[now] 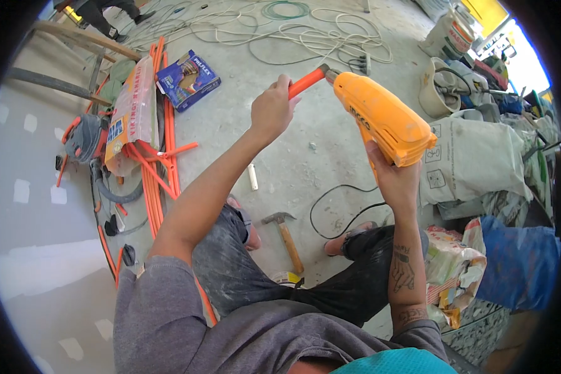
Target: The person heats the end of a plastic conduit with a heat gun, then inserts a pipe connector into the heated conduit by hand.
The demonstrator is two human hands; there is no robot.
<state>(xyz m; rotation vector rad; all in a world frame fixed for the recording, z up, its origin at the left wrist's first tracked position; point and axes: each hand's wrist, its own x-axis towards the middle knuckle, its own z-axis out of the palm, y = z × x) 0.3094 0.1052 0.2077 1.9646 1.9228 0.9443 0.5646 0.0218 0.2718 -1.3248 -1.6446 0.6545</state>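
My left hand [273, 111] is closed round a short orange conduit pipe [306, 82], which slants up to the right. In my right hand [394, 177] is a yellow heat gun [383, 118], gripped by its handle, with a black cord running down to the floor. The gun's metal nozzle [331, 75] is right at the pipe's far end; whether they touch I cannot tell. A claw hammer [287, 240] with a wooden handle lies on the floor between my feet. A small white piece [253, 177] lies below my left hand.
Long orange pipes [170, 134] and a printed sack [131, 118] lie at left, with a blue box [188, 81] beside them. Pale cables [293, 34] coil across the far floor. Buckets [439, 87] and filled sacks [474, 159] line the right. Another person's legs [103, 19] show at top left.
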